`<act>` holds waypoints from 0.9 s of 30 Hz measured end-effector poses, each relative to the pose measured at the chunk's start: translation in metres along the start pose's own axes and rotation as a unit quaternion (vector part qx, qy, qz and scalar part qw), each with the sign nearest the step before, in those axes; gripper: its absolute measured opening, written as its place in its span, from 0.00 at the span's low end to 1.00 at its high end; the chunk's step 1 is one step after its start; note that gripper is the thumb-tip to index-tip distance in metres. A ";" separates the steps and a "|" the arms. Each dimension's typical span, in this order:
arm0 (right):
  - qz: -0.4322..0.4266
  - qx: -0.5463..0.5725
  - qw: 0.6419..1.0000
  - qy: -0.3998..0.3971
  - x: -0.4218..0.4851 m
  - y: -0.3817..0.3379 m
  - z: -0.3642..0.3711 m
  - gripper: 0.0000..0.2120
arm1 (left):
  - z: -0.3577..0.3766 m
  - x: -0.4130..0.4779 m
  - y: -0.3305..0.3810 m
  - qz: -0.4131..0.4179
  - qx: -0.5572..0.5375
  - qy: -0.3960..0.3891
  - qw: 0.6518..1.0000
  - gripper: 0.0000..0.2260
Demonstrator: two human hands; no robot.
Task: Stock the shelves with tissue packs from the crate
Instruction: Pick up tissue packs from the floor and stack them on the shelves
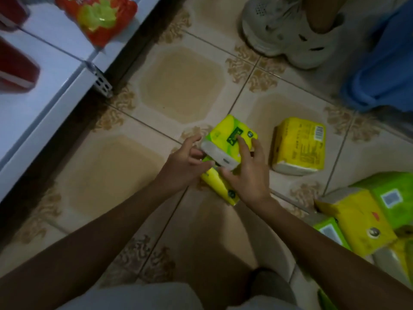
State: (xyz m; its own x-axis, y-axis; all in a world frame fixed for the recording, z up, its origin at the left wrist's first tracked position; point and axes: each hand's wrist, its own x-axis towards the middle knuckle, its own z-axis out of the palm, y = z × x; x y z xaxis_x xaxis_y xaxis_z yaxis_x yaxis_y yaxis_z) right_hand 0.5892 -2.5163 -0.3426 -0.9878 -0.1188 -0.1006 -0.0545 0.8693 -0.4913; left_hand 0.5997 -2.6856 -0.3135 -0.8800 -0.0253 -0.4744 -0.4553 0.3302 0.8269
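A shop: white metal shelf [44, 97] with packaged goods [98, 19] (red, orange wrappers); tissue packs [355, 211] heaped on tiled floor [181, 86].

Both forearms [100, 231] are bare; a pale grey garment [138, 296] covers the lap.

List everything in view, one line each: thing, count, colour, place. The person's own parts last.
held tissue packs: two, yellow-green, stacked between the hands, centre
loose tissue pack: one, yellow, floor, right of them
piled tissue packs: several, yellow and green, lower right
red-orange pack: one, shelf, top left
red items: two, shelf's left edge
shelf: one, white, left
floor: beige patterned tiles
shoe: one, pale grey, top right
blue object: one, right edge
left hand: grips the held packs
right hand: holds the upper pack
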 end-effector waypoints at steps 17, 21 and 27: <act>-0.169 0.209 0.940 -0.209 0.003 -0.134 -0.136 0.40 | -0.124 -0.119 0.117 -0.006 -0.142 0.200 0.970 0.24; -0.178 0.299 0.885 -0.309 -0.015 -0.249 -0.228 0.46 | -0.193 -0.213 0.212 -0.060 -0.218 0.280 0.933 0.14; -0.247 0.343 0.851 -0.313 -0.057 -0.392 -0.369 0.44 | -0.275 -0.373 0.346 -0.056 -0.221 0.375 0.899 0.09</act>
State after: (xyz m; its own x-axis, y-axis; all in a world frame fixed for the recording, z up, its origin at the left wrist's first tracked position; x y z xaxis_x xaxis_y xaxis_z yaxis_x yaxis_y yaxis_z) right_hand 0.6129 -2.6732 0.1752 -0.5863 -0.8070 -0.0703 -0.1310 0.1801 -0.9749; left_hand 0.7330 -2.8219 0.2325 -0.5949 -0.7179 -0.3616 -0.4102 -0.1157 0.9046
